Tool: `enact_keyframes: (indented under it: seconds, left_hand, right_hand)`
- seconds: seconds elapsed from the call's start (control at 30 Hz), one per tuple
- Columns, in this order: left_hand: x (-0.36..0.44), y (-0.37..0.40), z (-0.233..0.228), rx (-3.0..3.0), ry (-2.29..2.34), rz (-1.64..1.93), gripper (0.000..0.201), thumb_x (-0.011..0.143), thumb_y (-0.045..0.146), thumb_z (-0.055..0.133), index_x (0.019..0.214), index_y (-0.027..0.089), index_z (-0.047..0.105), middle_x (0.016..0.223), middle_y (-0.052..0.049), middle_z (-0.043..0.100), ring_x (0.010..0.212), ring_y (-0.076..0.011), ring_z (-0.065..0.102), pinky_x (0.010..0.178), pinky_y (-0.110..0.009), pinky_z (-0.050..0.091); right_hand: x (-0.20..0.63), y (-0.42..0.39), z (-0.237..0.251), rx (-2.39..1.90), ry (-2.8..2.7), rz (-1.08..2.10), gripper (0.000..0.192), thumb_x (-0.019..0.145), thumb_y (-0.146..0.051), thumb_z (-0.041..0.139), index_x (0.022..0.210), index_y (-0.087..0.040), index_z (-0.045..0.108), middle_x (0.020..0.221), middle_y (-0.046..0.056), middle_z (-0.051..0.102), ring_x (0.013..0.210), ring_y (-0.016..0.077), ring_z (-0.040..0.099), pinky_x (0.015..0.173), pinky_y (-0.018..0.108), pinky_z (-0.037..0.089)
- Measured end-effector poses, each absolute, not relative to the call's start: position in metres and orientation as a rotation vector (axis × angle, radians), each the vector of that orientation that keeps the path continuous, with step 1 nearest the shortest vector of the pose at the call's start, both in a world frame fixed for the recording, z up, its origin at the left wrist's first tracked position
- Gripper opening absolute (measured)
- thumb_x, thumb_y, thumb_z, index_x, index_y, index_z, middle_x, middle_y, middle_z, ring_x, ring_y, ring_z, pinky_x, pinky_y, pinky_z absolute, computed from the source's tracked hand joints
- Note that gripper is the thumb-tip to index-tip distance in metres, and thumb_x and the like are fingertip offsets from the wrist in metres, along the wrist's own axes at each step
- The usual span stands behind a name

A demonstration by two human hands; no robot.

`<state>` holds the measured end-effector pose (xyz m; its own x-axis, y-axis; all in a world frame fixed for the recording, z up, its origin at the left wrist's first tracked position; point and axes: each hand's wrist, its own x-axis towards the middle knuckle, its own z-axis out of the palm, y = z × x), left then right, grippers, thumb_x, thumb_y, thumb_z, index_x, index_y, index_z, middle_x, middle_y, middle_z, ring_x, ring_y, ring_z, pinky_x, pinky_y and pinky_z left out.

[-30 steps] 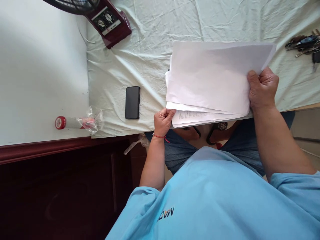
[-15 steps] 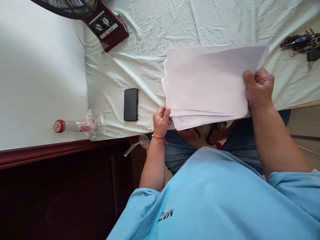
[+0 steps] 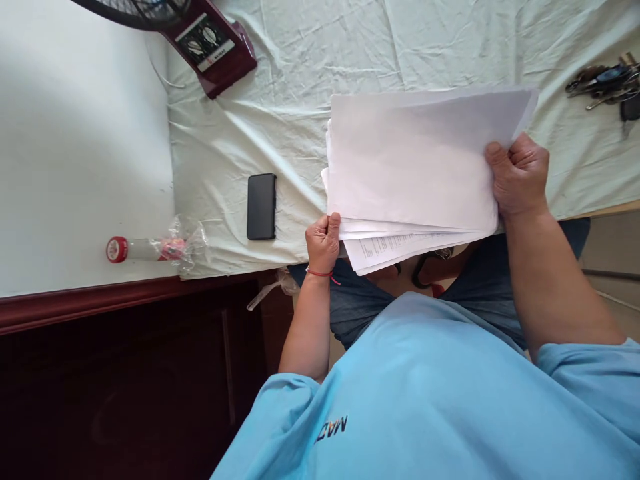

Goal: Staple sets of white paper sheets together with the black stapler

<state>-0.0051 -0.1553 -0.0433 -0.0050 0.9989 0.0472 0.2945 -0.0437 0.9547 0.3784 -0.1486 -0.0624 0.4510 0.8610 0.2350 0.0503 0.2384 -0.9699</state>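
A stack of white paper sheets (image 3: 410,157) is held between my two hands over the front edge of the table. My right hand (image 3: 520,173) grips the stack's right side, thumb on top and the other fingers curled at the edge and partly hidden. At the lower left corner, my left hand (image 3: 323,243) pinches the sheets with its thumb on top. The top sheet looks blank. Below it a few sheets fan out, and the lowest printed sheet (image 3: 380,250) shows lines of small text. A red string bracelet circles my left wrist.
On the pale green tablecloth (image 3: 300,133), a black phone (image 3: 261,207) lies left of the papers. A dark red fan (image 3: 220,50) stands at the back left, a bunch of keys (image 3: 607,83) at the far right. A red-capped bottle (image 3: 143,249) with clear plastic lies left.
The lower printed sheets have swung down at the left, so the fan of papers is wider. My left hand has shifted slightly; my right hand keeps its hold.
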Motion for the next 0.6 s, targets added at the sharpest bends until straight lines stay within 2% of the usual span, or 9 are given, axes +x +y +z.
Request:
enact_keyframes:
  seconds: [0.13, 0.3, 0.43, 0.6]
  left_hand:
    - [-0.003, -0.155, -0.041, 1.428, 1.398, 1.12, 0.071, 0.097, 0.079, 0.065, 0.065, 0.02, 0.044, 0.06, 0.005, 0.033, 0.056, -0.0085, 0.029, 0.052, -0.026, 0.026]
    - [-0.004, -0.154, -0.041, 1.331, 1.333, 1.095, 0.062, 0.089, 0.078, 0.077, 0.076, 0.021, 0.058, 0.061, 0.005, 0.047, 0.05, -0.0081, 0.041, 0.046, -0.021, 0.037]
    - [-0.005, -0.154, -0.046, 1.317, 1.306, 1.101, 0.057, 0.09, 0.074, 0.078, 0.082, 0.019, 0.065, 0.062, 0.004, 0.054, 0.05, -0.0073, 0.046, 0.047, -0.02, 0.038]
    - [-0.005, -0.153, -0.053, 1.293, 1.317, 1.226, 0.055, 0.089, 0.072, 0.081, 0.104, 0.02, 0.071, 0.079, 0.001, 0.066, 0.057, -0.0071, 0.052, 0.049, -0.019, 0.04]
  right_hand:
    - [0.377, -0.15, -0.059, -1.24, -0.94, 0.7, 0.056, 0.078, -0.066, 0.092, 0.11, -0.021, 0.082, 0.109, 0.006, 0.081, 0.099, 0.0215, 0.074, 0.103, 0.043, 0.062]
    - [0.375, -0.15, -0.058, -1.207, -0.95, 0.709, 0.059, 0.078, -0.067, 0.092, 0.115, -0.023, 0.083, 0.115, 0.007, 0.082, 0.106, 0.0239, 0.076, 0.108, 0.047, 0.061]
    - [0.376, -0.149, -0.06, -1.211, -0.947, 0.704, 0.059, 0.077, -0.068, 0.092, 0.112, -0.022, 0.082, 0.113, 0.008, 0.081, 0.103, 0.0249, 0.076, 0.106, 0.049, 0.061]
    - [0.376, -0.148, -0.06, -1.198, -0.929, 0.69, 0.057, 0.075, -0.066, 0.094, 0.108, -0.022, 0.083, 0.107, 0.007, 0.081, 0.096, 0.023, 0.075, 0.101, 0.046, 0.061]
